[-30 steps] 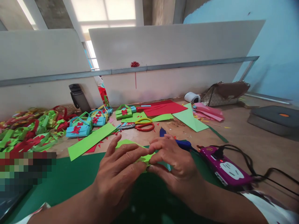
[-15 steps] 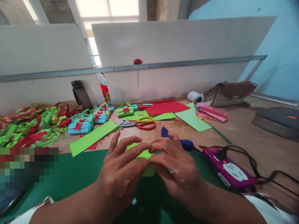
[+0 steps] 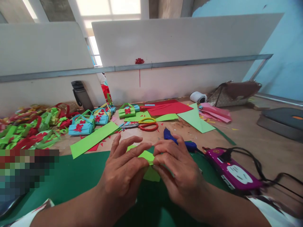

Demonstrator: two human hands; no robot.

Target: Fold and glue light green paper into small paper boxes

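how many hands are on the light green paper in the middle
2: the left hand pinches the light green paper from its left, the right hand from its right. No others show.

From here I log: paper (image 3: 151,175), matt; mat (image 3: 78,176), smooth, faint sheen; power strip (image 3: 233,173), glossy plastic; scissors (image 3: 136,125), metal and smooth plastic; rail (image 3: 132,67), dull metal; bottle (image 3: 83,98), smoky plastic.

Strong daylight enters by the far window (image 3: 125,7), blown out to white, while the mat (image 3: 151,205) lies in shadow between the forearms, with a pale glare spot at its near edge. The scissors (image 3: 142,124) look fairly crisp; the far-left pile (image 3: 26,129) is soft, the box (image 3: 281,123) at right looks stretched, and coarse pixel blocks (image 3: 23,167) cover the near left.
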